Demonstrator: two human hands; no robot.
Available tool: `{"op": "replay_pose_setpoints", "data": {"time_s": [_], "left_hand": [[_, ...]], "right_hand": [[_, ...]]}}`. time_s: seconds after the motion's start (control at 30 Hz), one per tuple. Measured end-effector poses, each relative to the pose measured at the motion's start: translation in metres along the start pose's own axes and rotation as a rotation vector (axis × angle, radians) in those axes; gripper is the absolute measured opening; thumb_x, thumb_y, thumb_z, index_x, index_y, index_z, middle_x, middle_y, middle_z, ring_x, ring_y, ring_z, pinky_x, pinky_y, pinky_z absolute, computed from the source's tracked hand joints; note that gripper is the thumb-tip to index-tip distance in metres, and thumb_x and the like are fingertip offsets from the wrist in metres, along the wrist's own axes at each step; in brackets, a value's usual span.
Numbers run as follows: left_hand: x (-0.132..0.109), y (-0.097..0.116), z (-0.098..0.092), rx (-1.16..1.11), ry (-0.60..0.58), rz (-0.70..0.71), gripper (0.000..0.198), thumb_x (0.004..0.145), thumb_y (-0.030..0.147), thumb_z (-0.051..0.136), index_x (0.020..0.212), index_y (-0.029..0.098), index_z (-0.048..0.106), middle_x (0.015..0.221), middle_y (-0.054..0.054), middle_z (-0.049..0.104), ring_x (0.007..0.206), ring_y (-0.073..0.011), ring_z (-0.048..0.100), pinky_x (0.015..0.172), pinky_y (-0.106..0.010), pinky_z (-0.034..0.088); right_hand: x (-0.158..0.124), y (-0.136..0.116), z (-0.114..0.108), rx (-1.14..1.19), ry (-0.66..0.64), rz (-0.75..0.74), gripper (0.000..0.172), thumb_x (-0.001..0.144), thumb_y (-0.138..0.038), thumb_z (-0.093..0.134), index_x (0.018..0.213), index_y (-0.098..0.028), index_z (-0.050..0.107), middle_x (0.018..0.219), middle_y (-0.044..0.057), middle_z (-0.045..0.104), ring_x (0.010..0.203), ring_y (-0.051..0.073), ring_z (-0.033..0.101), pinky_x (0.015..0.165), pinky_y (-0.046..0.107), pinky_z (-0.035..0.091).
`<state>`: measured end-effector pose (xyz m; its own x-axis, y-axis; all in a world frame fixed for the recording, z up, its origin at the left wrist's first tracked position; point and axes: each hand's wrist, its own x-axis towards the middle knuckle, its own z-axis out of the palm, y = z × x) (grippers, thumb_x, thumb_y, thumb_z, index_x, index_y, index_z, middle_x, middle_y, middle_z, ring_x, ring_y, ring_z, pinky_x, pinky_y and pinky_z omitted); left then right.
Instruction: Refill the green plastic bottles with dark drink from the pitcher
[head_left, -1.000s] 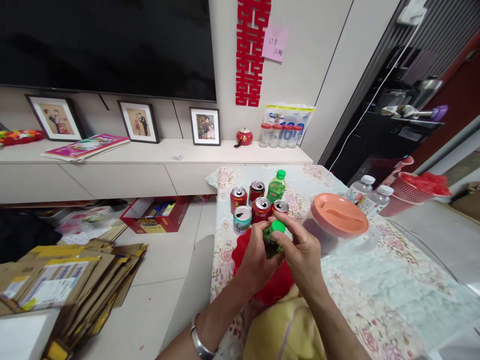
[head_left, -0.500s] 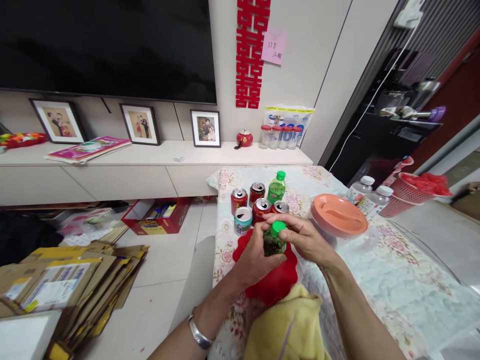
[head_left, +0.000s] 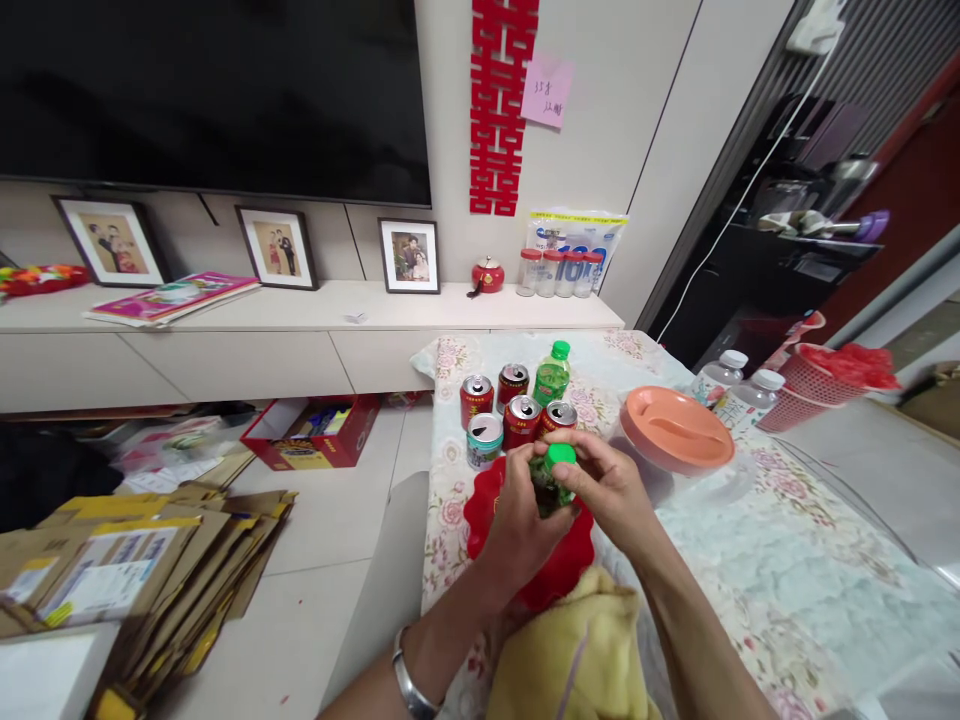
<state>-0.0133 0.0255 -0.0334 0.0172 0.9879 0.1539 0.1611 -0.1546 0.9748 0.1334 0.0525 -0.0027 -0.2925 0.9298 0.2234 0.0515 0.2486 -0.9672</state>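
Observation:
My left hand [head_left: 519, 525] is wrapped round a small clear plastic bottle [head_left: 547, 488] with green on it. The thumb and fingers of my right hand [head_left: 613, 492] close about its green cap [head_left: 560, 455]. I hold the bottle upright above a red scalloped tray [head_left: 491, 495] on the table. Just beyond my hands stand several opened drink cans, among them a red can [head_left: 521, 422] and a teal can [head_left: 484, 440]. Behind them is another green-capped bottle [head_left: 553, 375]. Fingers cover much of the held bottle.
A yellow cloth [head_left: 570, 650] lies at the near side of the flowered tablecloth [head_left: 757, 560]. An orange divided dish [head_left: 675, 430] and two white-capped bottles [head_left: 750, 400] stand to the right. Flattened cardboard [head_left: 165, 580] and a red box [head_left: 322, 440] are on the floor.
Both hands and the bottle have shifted very slightly to the right. The fingers of my right hand have moved a little around the cap.

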Motion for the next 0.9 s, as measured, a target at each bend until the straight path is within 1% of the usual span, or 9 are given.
{"op": "replay_pose_setpoints", "data": {"time_s": [0.1, 0.17, 0.27, 0.33, 0.43, 0.6, 0.7, 0.8, 0.9], "left_hand": [[0.004, -0.001, -0.008, -0.055, -0.124, -0.033, 0.054, 0.075, 0.026, 0.076, 0.122, 0.024, 0.049, 0.122, -0.008, 0.066, 0.116, -0.0286, 0.067, 0.1, -0.045, 0.057], [0.007, -0.004, -0.013, -0.108, -0.167, -0.036, 0.058, 0.074, 0.024, 0.078, 0.125, 0.024, 0.05, 0.119, -0.007, 0.068, 0.117, -0.0298, 0.067, 0.099, -0.046, 0.059], [0.01, -0.007, -0.018, -0.183, -0.214, -0.01, 0.066, 0.074, 0.024, 0.079, 0.133, 0.022, 0.049, 0.125, -0.009, 0.067, 0.125, -0.0321, 0.064, 0.103, -0.047, 0.058], [0.009, -0.007, -0.018, -0.189, -0.226, -0.019, 0.069, 0.074, 0.024, 0.079, 0.135, 0.022, 0.047, 0.126, -0.01, 0.067, 0.126, -0.0319, 0.064, 0.103, -0.048, 0.058], [0.006, -0.005, -0.011, -0.112, -0.169, -0.053, 0.061, 0.075, 0.024, 0.079, 0.127, 0.023, 0.048, 0.121, -0.009, 0.067, 0.115, -0.0296, 0.067, 0.098, -0.047, 0.059], [-0.001, -0.005, 0.011, 0.017, 0.069, 0.053, 0.051, 0.084, 0.025, 0.071, 0.129, 0.022, 0.047, 0.132, -0.015, 0.061, 0.126, -0.033, 0.064, 0.105, -0.053, 0.055], [-0.003, -0.007, 0.018, 0.028, 0.147, 0.136, 0.043, 0.092, 0.03, 0.063, 0.132, 0.021, 0.048, 0.135, -0.018, 0.059, 0.129, -0.0327, 0.063, 0.109, -0.053, 0.053], [-0.001, -0.009, 0.016, 0.025, 0.131, 0.106, 0.048, 0.09, 0.033, 0.067, 0.132, 0.022, 0.049, 0.134, -0.017, 0.062, 0.127, -0.0329, 0.064, 0.107, -0.052, 0.054], [0.003, -0.006, 0.007, -0.004, 0.018, 0.031, 0.061, 0.078, 0.029, 0.077, 0.131, 0.025, 0.049, 0.134, -0.013, 0.064, 0.125, -0.0312, 0.066, 0.104, -0.047, 0.056]], "right_hand": [[0.01, -0.015, -0.016, 0.028, -0.21, 0.011, 0.045, 0.094, -0.054, 0.078, 0.13, -0.027, 0.075, 0.128, 0.007, 0.076, 0.121, 0.025, 0.071, 0.106, 0.039, 0.057], [0.018, -0.022, -0.022, 0.042, -0.314, 0.012, 0.046, 0.096, -0.055, 0.075, 0.134, -0.028, 0.075, 0.131, 0.008, 0.076, 0.127, 0.025, 0.069, 0.11, 0.042, 0.055], [0.021, -0.025, -0.021, 0.062, -0.353, -0.006, 0.043, 0.097, -0.054, 0.074, 0.132, -0.029, 0.076, 0.128, 0.007, 0.077, 0.126, 0.024, 0.07, 0.11, 0.041, 0.055], [0.019, -0.021, -0.017, 0.076, -0.303, -0.022, 0.038, 0.097, -0.052, 0.075, 0.127, -0.029, 0.077, 0.126, 0.006, 0.078, 0.122, 0.022, 0.072, 0.107, 0.038, 0.057], [0.012, -0.013, -0.009, 0.068, -0.171, -0.039, 0.035, 0.096, -0.047, 0.076, 0.124, -0.028, 0.079, 0.122, 0.005, 0.08, 0.117, 0.022, 0.074, 0.105, 0.036, 0.057], [0.001, 0.0, 0.016, -0.024, 0.132, -0.076, 0.032, 0.094, -0.041, 0.076, 0.122, -0.027, 0.081, 0.117, 0.004, 0.08, 0.107, 0.021, 0.075, 0.098, 0.032, 0.057], [-0.005, 0.007, 0.032, -0.068, 0.316, -0.084, 0.033, 0.099, -0.037, 0.072, 0.129, -0.028, 0.077, 0.126, 0.004, 0.078, 0.114, 0.02, 0.072, 0.104, 0.032, 0.053], [-0.007, 0.009, 0.03, -0.041, 0.303, -0.07, 0.036, 0.099, -0.04, 0.073, 0.132, -0.029, 0.076, 0.131, 0.005, 0.076, 0.12, 0.021, 0.071, 0.109, 0.033, 0.052], [-0.005, 0.006, 0.008, 0.052, 0.113, -0.035, 0.043, 0.099, -0.05, 0.072, 0.138, -0.032, 0.073, 0.133, 0.005, 0.075, 0.123, 0.022, 0.071, 0.109, 0.036, 0.055]]}}
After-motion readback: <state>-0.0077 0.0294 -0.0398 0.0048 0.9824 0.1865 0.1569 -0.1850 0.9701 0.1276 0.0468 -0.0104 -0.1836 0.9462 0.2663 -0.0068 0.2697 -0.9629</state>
